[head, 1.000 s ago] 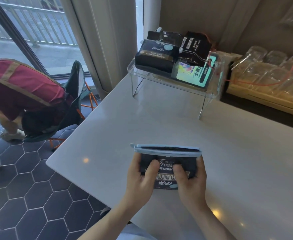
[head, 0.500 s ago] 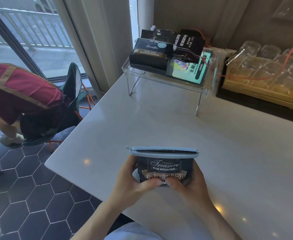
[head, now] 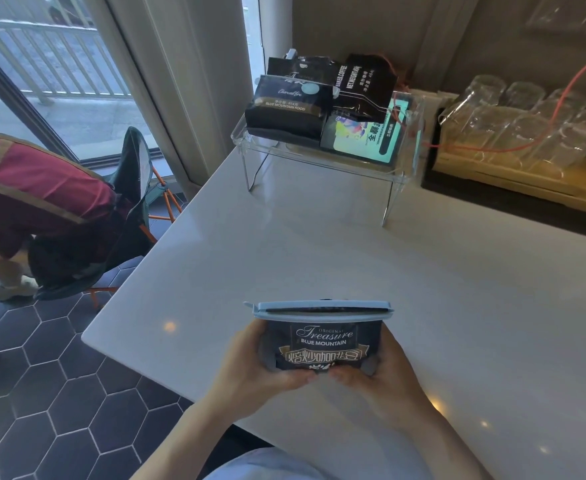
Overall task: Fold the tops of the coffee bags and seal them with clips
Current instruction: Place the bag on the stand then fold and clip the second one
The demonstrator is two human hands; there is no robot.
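Observation:
A dark blue coffee bag labelled "Treasure Blue Mountain" stands upright near the front edge of the white table. A long light blue clip is clamped across its folded top. My left hand grips the bag's lower left side and my right hand grips its lower right side, thumbs meeting under the label. Several other coffee bags lie on a clear acrylic stand at the back of the table.
A wooden tray of clear glasses sits at the back right, with an orange cable running over it. To the left, off the table, a person in red bends beside a folding chair on the hexagon tile floor.
Both hands have slid from the bag's front to its lower sides, and the bag has tipped up so its label faces me. The view has moved closer.

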